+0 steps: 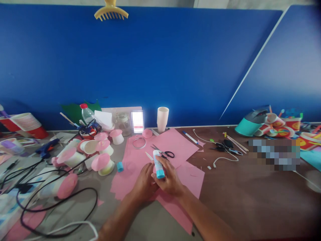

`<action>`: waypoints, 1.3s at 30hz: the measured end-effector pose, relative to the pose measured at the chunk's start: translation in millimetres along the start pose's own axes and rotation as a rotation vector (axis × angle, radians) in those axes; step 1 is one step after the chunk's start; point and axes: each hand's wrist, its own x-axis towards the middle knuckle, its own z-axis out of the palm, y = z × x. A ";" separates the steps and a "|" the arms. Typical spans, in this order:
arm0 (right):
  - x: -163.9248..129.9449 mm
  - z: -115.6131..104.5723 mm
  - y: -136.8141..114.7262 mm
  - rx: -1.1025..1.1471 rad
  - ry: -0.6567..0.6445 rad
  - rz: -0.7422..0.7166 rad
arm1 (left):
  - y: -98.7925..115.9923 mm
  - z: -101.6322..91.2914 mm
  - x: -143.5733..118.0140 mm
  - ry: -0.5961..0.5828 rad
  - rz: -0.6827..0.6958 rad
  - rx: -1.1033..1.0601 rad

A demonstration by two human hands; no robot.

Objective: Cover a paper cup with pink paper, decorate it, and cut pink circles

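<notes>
A white glue stick with a light-blue base (158, 164) is held in my right hand (172, 177), its fingers wrapped around the tube. Close against it, my left hand (145, 180) is closed with curled fingers. A bit of pink shows between the hands, but what the left fingers hold is hidden. Both hands are above sheets of pink paper (175, 142). The blue glue cap (120, 166) lies to the left of the hands. Just beyond them, black-handled scissors (167, 154) rest on the paper, and a roll of clear tape (139, 143) lies farther back.
Several white paper cups with pink tops (102, 162) crowd the left, beside a black cable (96, 197) and a blue glue gun (48, 147). A stack of white cups (163, 118) stands at the back. A marker (190, 137) and white cord (225, 159) lie to the right.
</notes>
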 end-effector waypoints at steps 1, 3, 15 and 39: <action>0.0 0.3 0.4 -0.005 0.005 -0.009 | -0.5 0.6 -0.3 0.004 0.014 0.011; 0.1 0.9 0.8 -0.008 0.032 -0.043 | -1.5 1.5 -0.7 0.008 0.043 0.038; -0.4 1.9 2.3 -0.015 0.027 -0.063 | -1.1 1.3 0.6 0.017 0.088 0.062; -1.4 6.4 2.1 -0.033 0.088 -0.094 | -9.0 7.6 -4.3 0.025 0.118 0.106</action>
